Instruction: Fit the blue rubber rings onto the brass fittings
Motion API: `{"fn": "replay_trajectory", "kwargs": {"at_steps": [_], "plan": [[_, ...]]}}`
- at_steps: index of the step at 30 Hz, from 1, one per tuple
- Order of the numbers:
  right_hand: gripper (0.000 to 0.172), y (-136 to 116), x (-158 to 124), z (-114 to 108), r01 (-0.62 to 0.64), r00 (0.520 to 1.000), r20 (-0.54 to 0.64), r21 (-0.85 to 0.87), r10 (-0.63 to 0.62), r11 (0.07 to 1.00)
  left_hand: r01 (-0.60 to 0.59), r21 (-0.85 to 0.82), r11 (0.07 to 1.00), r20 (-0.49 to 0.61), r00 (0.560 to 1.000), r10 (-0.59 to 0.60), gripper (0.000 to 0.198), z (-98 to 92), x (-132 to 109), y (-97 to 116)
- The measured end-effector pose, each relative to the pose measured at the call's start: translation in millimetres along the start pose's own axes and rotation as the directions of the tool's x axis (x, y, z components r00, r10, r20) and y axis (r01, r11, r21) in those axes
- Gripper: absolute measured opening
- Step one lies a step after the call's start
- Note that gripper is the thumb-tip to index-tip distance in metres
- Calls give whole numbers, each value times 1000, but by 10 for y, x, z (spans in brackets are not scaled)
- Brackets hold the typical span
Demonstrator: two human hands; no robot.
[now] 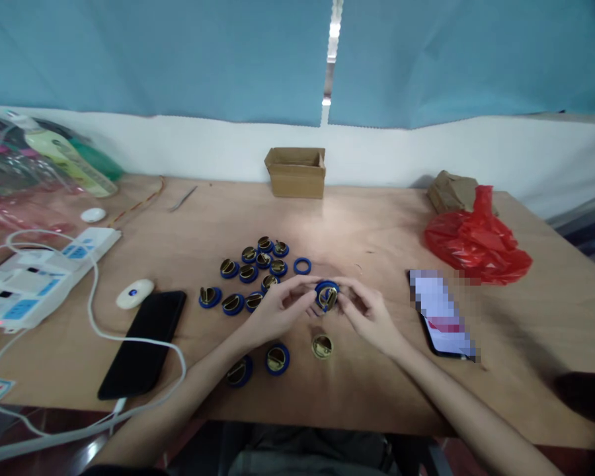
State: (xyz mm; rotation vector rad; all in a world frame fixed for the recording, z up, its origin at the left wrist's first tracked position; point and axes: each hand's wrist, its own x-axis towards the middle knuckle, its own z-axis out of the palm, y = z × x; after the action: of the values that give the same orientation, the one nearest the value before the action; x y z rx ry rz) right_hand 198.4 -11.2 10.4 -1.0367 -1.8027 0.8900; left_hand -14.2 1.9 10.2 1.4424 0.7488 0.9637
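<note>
My left hand (286, 305) and my right hand (369, 309) meet over the middle of the table. Between their fingertips they pinch a round brass piece with a blue ring (326, 297) around it. Just below lies a bare brass disc (322, 346) without a ring. A loose blue ring (302, 266) rests beyond the left hand's fingers. Several brass pieces with blue rings (248, 273) are grouped to the left, some partly behind my left hand. Nearer the front edge are two more, one ringed brass piece (277, 359) and another beside my left forearm (239, 371).
A small open cardboard box (297, 181) stands against the wall. On the right are a red plastic bag (476, 244) and a lit phone (443, 314). On the left, a black phone (143, 345), a power strip (49, 284) and white cables lie near bottles (64, 155).
</note>
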Motion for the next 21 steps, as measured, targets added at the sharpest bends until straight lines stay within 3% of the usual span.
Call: {"fn": "replay_trajectory", "kwargs": {"at_steps": [4,8,17,21], "plan": [[22,-6,-15,14,-2,1000,30,-51,3,999,43,60,997,-69,997,-39,23,-4,18,-2],[21,-2,-15,26,16,1000,-10,-66,-16,998,52,30,998,-62,997,-50,21,10,36,1],[14,16,-2,51,3,998,-60,-62,-7,998,-78,317,945,-83,990,110,17,-15,0,-60],[8,21,6,64,87,991,-90,-96,-96,992,-102,226,969,-97,987,126,21,-2,5,-108]]}}
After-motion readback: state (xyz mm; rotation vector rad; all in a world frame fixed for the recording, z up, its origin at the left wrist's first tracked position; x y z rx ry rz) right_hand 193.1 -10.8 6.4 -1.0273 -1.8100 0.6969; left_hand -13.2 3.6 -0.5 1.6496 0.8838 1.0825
